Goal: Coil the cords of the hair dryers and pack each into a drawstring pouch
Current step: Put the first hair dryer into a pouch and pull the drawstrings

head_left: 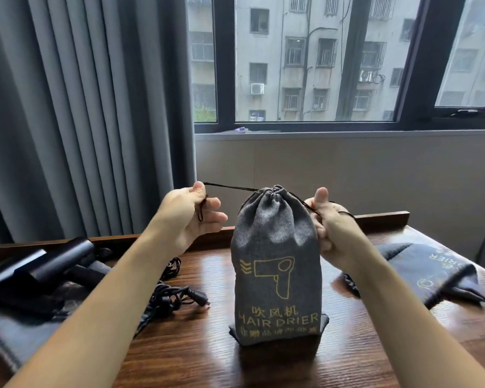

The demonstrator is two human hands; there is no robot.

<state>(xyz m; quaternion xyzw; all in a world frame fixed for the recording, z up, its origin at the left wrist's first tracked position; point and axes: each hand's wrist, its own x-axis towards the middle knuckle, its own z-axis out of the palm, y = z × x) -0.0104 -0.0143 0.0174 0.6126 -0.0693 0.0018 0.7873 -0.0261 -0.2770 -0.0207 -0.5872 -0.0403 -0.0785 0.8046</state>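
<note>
A full grey drawstring pouch (275, 264) with a yellow hair-dryer print stands upright on the wooden table (193, 357), its mouth cinched tight. My left hand (188, 219) pinches the dark drawstring (230, 187) out to the left of the pouch top. My right hand (333, 228) grips the other drawstring end at the pouch's right shoulder. A black hair dryer (53, 264) lies at the far left, with its loose black cord and plug (177, 298) between my left forearm and the pouch.
A second dark pouch (431, 270) lies flat at the right of the table. Grey fabric (17, 334) sits at the left edge under the dryer. Grey curtains hang behind on the left, and a window and wall stand beyond the table's back edge.
</note>
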